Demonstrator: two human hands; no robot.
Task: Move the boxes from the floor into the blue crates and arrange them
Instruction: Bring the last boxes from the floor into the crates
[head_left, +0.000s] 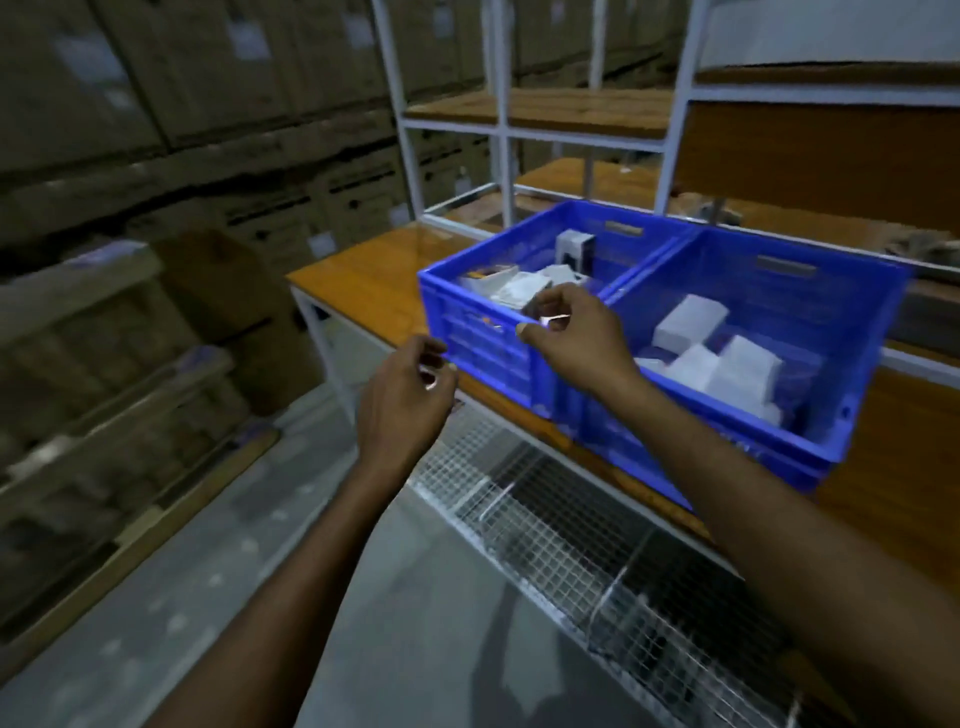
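Boxes (691, 322) already sit jumbled in both blue crates (478, 343) on the surface (358, 280), arranging looks unfinished, while the left hand (405, 400) hangs loose and empty and the right hand (571, 338) hovers above one rim, grip unclear.

Two blue crates stand side by side, touching, on the counter (363, 280), both open-topped with slotted walls and handle cut-outs. The left crate (478, 343) holds a loose jumble of white boxes (519, 291) lying tilted, with one grey box (574, 248) upright at the back. The right crate (810, 457) holds several white boxes (727, 364), close together and blurred.
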